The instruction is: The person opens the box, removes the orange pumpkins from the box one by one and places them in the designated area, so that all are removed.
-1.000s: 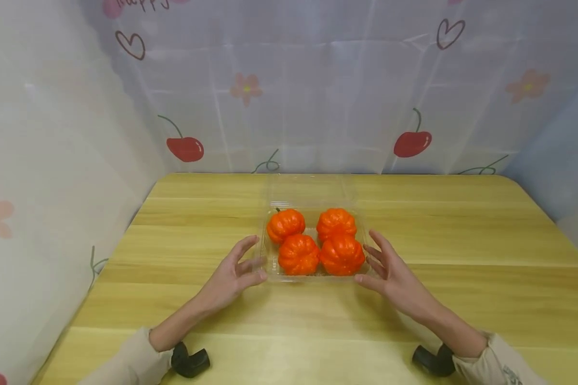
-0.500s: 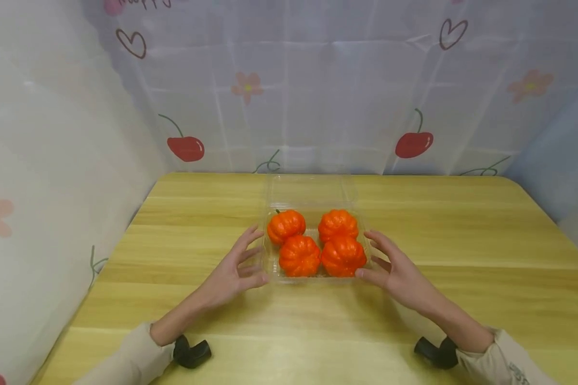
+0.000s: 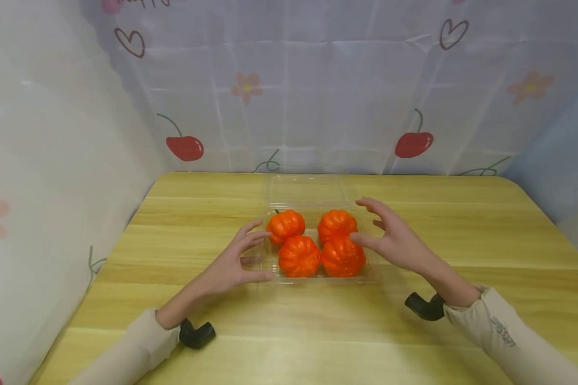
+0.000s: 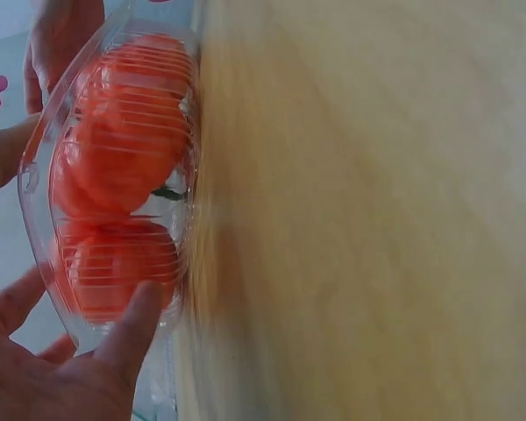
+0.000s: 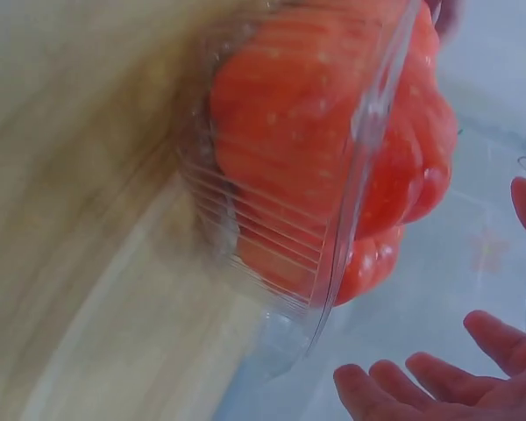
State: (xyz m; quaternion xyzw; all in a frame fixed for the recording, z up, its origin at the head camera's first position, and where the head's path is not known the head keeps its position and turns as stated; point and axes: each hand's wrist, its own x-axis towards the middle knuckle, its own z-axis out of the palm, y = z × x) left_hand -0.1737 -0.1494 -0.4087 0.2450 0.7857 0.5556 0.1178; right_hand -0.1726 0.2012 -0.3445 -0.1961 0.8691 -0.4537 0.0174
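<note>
1. My left hand rests at the left wall of the clear tray, fingers spread wide, thumb touching it.
2. My right hand hovers above the tray's right side, fingers loose, holding nothing.
3. The tray sits mid-counter with four orange pumpkins inside.

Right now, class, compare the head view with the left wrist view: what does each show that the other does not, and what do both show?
Only the head view shows four orange pumpkins, the open lid lying behind the tray, the right hand raised over the tray's right side, and the cherry-print curtain. Only the left wrist view shows the ribbed side wall of the tray up close, with a finger against it. Both show the clear tray, pumpkins, the left hand and the wooden table.
</note>
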